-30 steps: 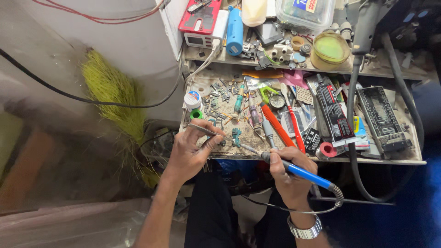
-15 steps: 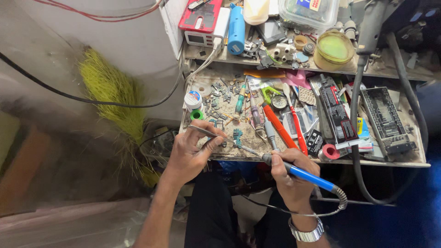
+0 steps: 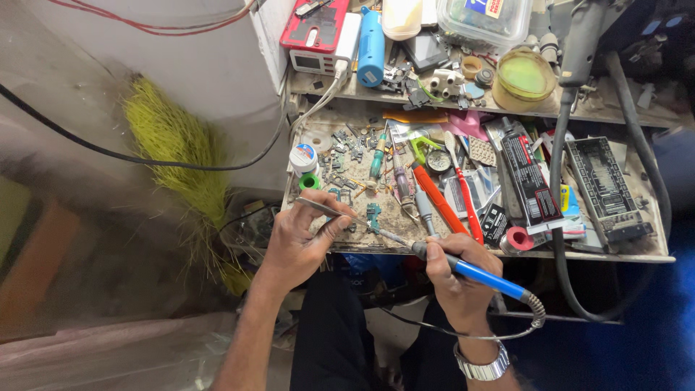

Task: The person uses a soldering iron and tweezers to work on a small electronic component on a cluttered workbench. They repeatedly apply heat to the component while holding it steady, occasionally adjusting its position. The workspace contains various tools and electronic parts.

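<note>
My right hand [image 3: 457, 279] grips a blue-handled soldering iron [image 3: 478, 274], its metal tip pointing left toward a small teal circuit part [image 3: 373, 215] near the front edge of the cluttered work tray [image 3: 608, 255]. My left hand [image 3: 300, 239] pinches metal tweezers [image 3: 327, 210] that angle right toward the same spot. The iron's cord loops below my right wrist, which wears a metal watch [image 3: 483, 368].
The tray holds screwdrivers, an orange tool [image 3: 439, 198], a red toothbrush, glue tubes, small parts and a red tape roll [image 3: 518, 239]. A shelf behind carries a blue bottle [image 3: 371, 38], a charger and a green-lidded jar [image 3: 524, 75]. A yellow broom [image 3: 181, 145] leans at left.
Both hands keep their grips and stay at the tray's front edge; the tweezers and iron tip have shifted only slightly.
</note>
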